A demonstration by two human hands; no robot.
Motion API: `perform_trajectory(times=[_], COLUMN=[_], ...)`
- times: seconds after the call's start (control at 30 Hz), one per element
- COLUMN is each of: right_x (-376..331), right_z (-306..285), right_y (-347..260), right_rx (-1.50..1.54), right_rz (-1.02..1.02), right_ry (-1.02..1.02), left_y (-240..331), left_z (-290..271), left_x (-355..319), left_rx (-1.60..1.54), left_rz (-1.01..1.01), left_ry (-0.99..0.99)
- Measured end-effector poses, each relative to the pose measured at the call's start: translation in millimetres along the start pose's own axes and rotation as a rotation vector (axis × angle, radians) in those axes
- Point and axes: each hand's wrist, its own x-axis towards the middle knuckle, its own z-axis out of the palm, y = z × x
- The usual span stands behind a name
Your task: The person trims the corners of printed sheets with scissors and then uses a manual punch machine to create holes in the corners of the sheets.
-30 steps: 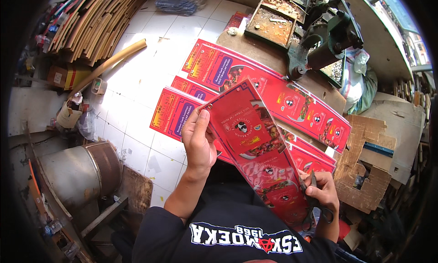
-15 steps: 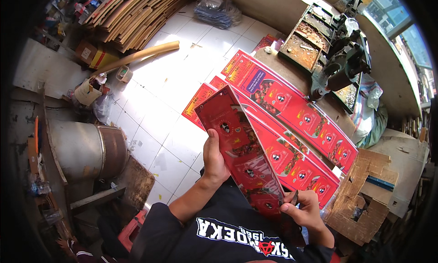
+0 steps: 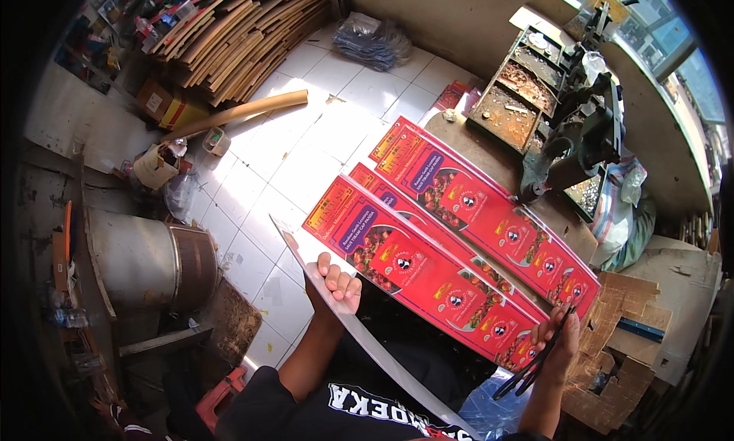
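The white-tiled floor (image 3: 306, 165) takes up most of the room, and the bulky stock is pushed to its edges, it seems to keep the middle free: a heap of brown cardboard strips (image 3: 237, 35) against the far wall, a long cardboard tube (image 3: 241, 112) lying in front of it, and a metal drum (image 3: 149, 257) on its side at the person's left. To the right stands a brown desk (image 3: 489, 165) carrying a dark metal press (image 3: 589, 135) and a rusty divided tray (image 3: 520, 97), close enough to be reached without getting up. Across the person's lap and the desk's near edge lie long red printed cartons (image 3: 474, 211), overlapped like shingles so each one can be lifted off the stack. The left hand (image 3: 336, 284) has its grip closed on the edge of a long flat sheet (image 3: 367, 334), fingers curled over the top, turning it edge-on so that only its pale back shows; it runs from above the hand down toward the person's chest. The right hand (image 3: 558, 338) rests on the near end of the cartons, steadying them, with its grip closed around dark scissors (image 3: 535, 361) that point down and away from the print.
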Motion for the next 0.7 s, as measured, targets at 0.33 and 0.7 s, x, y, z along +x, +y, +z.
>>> perform_trajectory(times=[0.33, 0.7], right_x=[9, 7], right_z=[-5, 6], right_y=[30, 34], right_rx=[-0.290, -0.348], right_rz=[0.121, 0.145], right_ry=[0.106, 0.065], left_y=[0, 2], left_z=[11, 3], left_x=[6, 7], left_rx=[0.127, 0.122], left_rz=[0.045, 0.020], left_ry=[0.168, 0.108])
